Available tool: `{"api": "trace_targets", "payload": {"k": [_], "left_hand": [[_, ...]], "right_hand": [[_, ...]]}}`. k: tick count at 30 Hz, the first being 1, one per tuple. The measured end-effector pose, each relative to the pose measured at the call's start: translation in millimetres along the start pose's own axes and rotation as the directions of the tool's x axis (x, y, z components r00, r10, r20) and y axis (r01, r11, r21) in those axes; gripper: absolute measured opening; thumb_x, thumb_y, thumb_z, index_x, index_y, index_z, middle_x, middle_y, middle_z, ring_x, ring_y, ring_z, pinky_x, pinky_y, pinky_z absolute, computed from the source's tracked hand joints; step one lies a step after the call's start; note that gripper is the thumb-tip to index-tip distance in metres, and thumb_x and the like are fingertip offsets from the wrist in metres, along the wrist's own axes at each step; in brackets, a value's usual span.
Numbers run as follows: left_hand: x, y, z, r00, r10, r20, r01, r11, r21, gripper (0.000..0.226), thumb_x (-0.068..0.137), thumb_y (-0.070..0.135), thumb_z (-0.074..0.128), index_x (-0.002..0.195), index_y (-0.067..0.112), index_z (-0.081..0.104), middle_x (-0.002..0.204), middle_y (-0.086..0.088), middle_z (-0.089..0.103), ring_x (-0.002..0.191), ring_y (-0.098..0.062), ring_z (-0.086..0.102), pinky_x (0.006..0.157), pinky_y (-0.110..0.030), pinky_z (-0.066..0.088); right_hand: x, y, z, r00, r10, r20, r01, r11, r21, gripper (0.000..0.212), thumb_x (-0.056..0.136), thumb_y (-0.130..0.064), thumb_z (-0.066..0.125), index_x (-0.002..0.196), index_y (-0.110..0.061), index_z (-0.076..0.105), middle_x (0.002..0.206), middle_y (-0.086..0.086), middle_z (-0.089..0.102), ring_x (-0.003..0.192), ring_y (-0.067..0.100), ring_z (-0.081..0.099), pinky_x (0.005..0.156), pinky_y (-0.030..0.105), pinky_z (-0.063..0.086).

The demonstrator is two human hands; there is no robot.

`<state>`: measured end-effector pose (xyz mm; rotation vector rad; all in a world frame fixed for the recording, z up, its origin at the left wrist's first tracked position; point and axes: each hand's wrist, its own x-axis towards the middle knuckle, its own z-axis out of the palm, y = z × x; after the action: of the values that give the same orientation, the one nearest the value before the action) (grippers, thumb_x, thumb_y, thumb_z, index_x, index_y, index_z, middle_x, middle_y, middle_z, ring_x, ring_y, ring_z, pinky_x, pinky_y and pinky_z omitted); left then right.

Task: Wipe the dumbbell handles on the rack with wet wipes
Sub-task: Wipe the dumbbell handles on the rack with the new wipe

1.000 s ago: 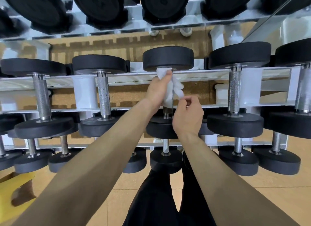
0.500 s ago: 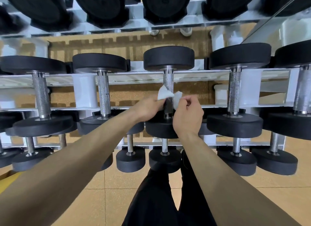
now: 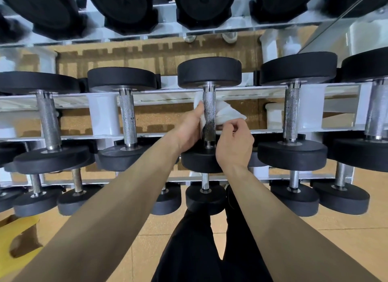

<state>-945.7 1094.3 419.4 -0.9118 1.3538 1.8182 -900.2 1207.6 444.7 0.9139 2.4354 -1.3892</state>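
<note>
White and crumpled, the wet wipe (image 3: 226, 112) passes behind the knurled steel dumbbell handle (image 3: 209, 114) of the middle dumbbell on the rack (image 3: 101, 114), showing on both the left and right sides of the handle. The left hand (image 3: 190, 130) has its grip clamped on the wet wipe at the handle's left side. Its thumb lies up along the steel and its fingers are hidden behind. The right hand (image 3: 234, 143), just right of the handle's near end, has its grip pinched on the wipe's loose right corner between thumb and curled fingers. The handle's upper face is bare. Neighbouring dumbbells (image 3: 128, 118) rest to the left and right on the same white tier. Smaller dumbbells (image 3: 204, 197) sit on the tier below, over the tan floor (image 3: 346, 239).
</note>
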Motion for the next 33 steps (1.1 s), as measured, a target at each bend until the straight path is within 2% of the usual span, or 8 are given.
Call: {"api": "trace_targets", "payload": {"k": [4, 8, 12, 18, 21, 26, 30, 33], "left_hand": [[-11.0, -2.8, -22.0, 0.991, 0.127, 0.034, -0.124, 0.827, 0.549, 0.037, 0.104, 0.034, 0.052, 0.092, 0.003, 0.068, 0.087, -0.014, 0.071, 0.080, -0.016, 0.069, 0.077, -0.030, 0.049], [-39.4, 3.0, -51.7, 0.973, 0.063, 0.224, -0.221, 0.541, 0.811, 0.014, 0.099, 0.014, 0.059, 0.095, 0.022, 0.070, 0.093, 0.008, 0.066, 0.091, -0.015, 0.057, 0.076, -0.031, 0.038], [-64.3, 7.2, -63.4, 0.965, 0.206, 0.164, -0.263, 0.726, 0.636, 0.025, 0.096, 0.014, 0.062, 0.088, 0.033, 0.074, 0.085, 0.017, 0.071, 0.091, -0.016, 0.062, 0.084, -0.031, 0.043], [-89.4, 10.7, -44.7, 0.939, 0.342, 0.045, -0.345, 0.929, 0.134, 0.021, 0.097, 0.004, 0.059, 0.113, 0.009, 0.071, 0.099, -0.002, 0.073, 0.093, -0.018, 0.067, 0.078, -0.028, 0.054], [-93.2, 3.2, -29.4, 0.942, 0.322, 0.092, -0.325, 0.946, 0.012, 0.027, 0.100, 0.005, 0.056, 0.124, 0.009, 0.067, 0.107, -0.007, 0.073, 0.099, -0.019, 0.069, 0.079, -0.029, 0.057], [-97.3, 1.4, -18.4, 0.946, 0.320, -0.051, -0.324, 0.933, -0.156, 0.027, 0.100, 0.004, 0.043, 0.109, 0.006, 0.069, 0.089, -0.005, 0.071, 0.083, -0.019, 0.067, 0.068, -0.030, 0.053], [-92.5, -6.3, -15.8, 0.941, 0.227, -0.249, -0.291, 0.921, -0.260, 0.038, 0.109, 0.031, 0.041, 0.128, 0.005, 0.062, 0.109, -0.011, 0.072, 0.092, -0.023, 0.069, 0.064, -0.030, 0.054], [-93.5, -8.1, -12.3, 0.968, 0.163, -0.189, -0.205, 0.952, -0.228, 0.065, 0.093, 0.071, 0.047, 0.127, 0.018, 0.066, 0.113, -0.003, 0.075, 0.095, -0.019, 0.071, 0.069, -0.028, 0.054]], "right_hand": [[-0.6, 0.6, 0.0, 1.000, -0.008, 0.020, 0.008, 1.000, 0.010, 0.017, 0.093, -0.027, 0.043, 0.082, -0.031, 0.055, 0.087, -0.002, 0.066, 0.083, 0.022, 0.063, 0.077, 0.046, 0.055], [0.2, 0.2, -1.6, 1.000, -0.020, 0.014, 0.020, 0.999, 0.031, 0.013, 0.093, -0.026, 0.044, 0.092, -0.028, 0.057, 0.100, -0.001, 0.064, 0.090, 0.019, 0.061, 0.084, 0.043, 0.054], [0.0, -3.1, -3.8, 0.999, -0.025, 0.031, 0.025, 0.999, 0.020, 0.012, 0.096, -0.018, 0.047, 0.104, -0.023, 0.056, 0.109, 0.000, 0.060, 0.093, 0.015, 0.058, 0.086, 0.038, 0.051], [-1.0, -10.4, -22.4, 0.954, -0.081, 0.287, 0.027, 0.982, 0.190, 0.035, 0.104, -0.038, 0.043, 0.133, -0.028, 0.060, 0.132, -0.012, 0.053, 0.118, 0.003, 0.051, 0.099, 0.025, 0.036], [3.5, -25.8, -31.8, 0.887, -0.083, 0.454, -0.105, 0.921, 0.374, 0.042, 0.095, -0.049, 0.047, 0.115, -0.023, 0.073, 0.116, -0.009, 0.068, 0.110, 0.010, 0.062, 0.098, 0.032, 0.045], [22.8, -33.4, -56.4, 0.816, -0.044, 0.577, -0.174, 0.932, 0.318, 0.012, 0.096, -0.017, 0.064, 0.095, -0.018, 0.076, 0.103, 0.000, 0.072, 0.100, 0.020, 0.068, 0.083, 0.036, 0.053], [27.7, -26.4, -72.0, 0.747, -0.075, 0.660, -0.139, 0.954, 0.265, 0.014, 0.103, -0.010, 0.056, 0.101, -0.014, 0.069, 0.105, 0.009, 0.070, 0.094, 0.023, 0.070, 0.069, 0.031, 0.056], [28.4, -21.7, -68.8, 0.795, -0.061, 0.603, -0.141, 0.949, 0.282, 0.014, 0.106, -0.016, 0.050, 0.100, -0.019, 0.063, 0.111, 0.009, 0.069, 0.102, 0.027, 0.070, 0.080, 0.043, 0.060]]}}
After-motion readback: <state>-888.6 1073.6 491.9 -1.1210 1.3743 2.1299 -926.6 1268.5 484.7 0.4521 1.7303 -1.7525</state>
